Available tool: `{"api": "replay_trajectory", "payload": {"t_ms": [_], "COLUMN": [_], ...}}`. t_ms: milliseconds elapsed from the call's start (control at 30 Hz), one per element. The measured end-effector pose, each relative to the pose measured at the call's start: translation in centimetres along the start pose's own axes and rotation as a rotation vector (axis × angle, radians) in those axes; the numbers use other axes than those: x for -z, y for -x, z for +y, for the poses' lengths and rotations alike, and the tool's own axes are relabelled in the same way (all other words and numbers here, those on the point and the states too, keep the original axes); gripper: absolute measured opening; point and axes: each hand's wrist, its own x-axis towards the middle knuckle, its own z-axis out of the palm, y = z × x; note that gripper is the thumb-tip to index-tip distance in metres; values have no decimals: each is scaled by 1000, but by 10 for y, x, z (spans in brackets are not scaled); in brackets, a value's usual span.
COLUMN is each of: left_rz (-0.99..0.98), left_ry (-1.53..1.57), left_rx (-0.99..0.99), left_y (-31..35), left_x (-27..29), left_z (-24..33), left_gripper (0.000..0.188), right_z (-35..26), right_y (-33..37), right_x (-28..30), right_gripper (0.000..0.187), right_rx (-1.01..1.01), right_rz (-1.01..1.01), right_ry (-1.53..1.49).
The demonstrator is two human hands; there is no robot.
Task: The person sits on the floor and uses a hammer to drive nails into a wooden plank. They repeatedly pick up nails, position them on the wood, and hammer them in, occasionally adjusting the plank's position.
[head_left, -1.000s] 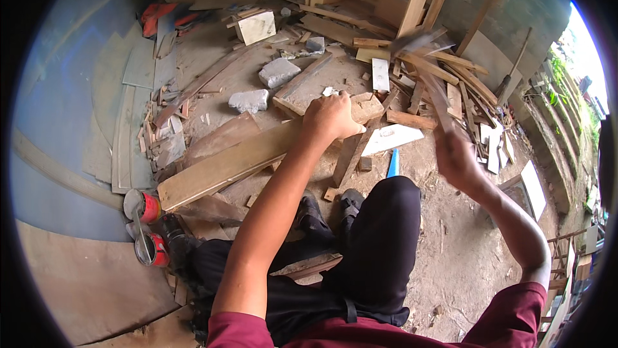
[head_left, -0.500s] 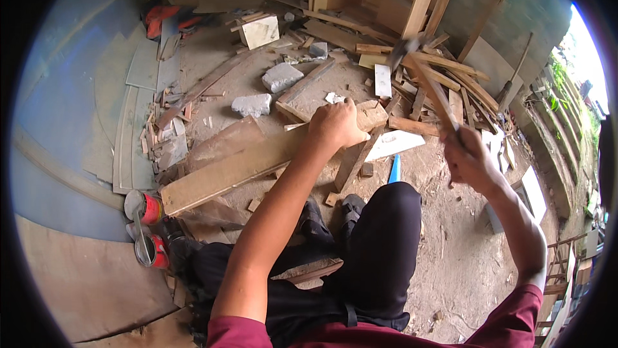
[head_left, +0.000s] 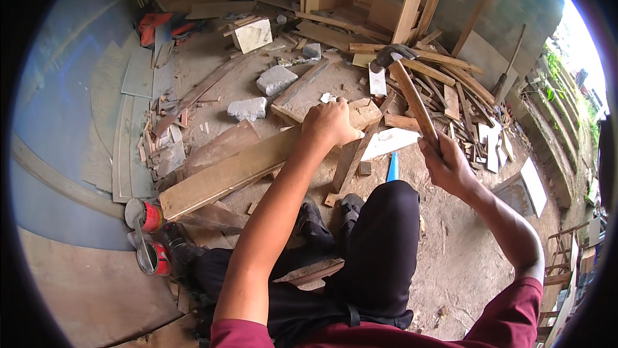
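My left hand (head_left: 331, 123) is closed over the top of a long wooden beam (head_left: 225, 172), close to its far right end. The beam slopes from near the paint cans up to the right, with other boards beneath it. My right hand (head_left: 449, 164) grips a hammer (head_left: 415, 100) low on its wooden handle. The dark metal hammer head is raised, up and to the right of the beam's end and apart from it. A short dark board (head_left: 351, 161) runs down toward my feet below the beam's end.
Two red cans (head_left: 153, 216) stand at the left by a blue wall. Grey concrete blocks (head_left: 277, 81) lie beyond the beam. Scrap wood (head_left: 450, 100) is heaped at the right. A blue pointed object (head_left: 393, 168) lies beyond my knee. Tall wooden frames (head_left: 412, 0) lean at the back.
My right hand and the hammer have shifted a little left and down, and the blurred hammer head is now sharper. The left hand keeps its hold on the beam.
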Motion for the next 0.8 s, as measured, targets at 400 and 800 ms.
{"api": "replay_trajectory", "payload": {"t_ms": [400, 800], "left_rz": [-8, 7], "left_ry": [-1, 10], "left_rx": [17, 3], "left_y": [-3, -4], "left_x": [-1, -3], "left_z": [-1, -1], "left_gripper": [94, 84], "right_z": [6, -12], "right_y": [-10, 10], "right_x": [18, 15], "right_gripper": [51, 52], "right_rx": [7, -337], "right_rz": [80, -197], "right_ry": [-357, -321]}}
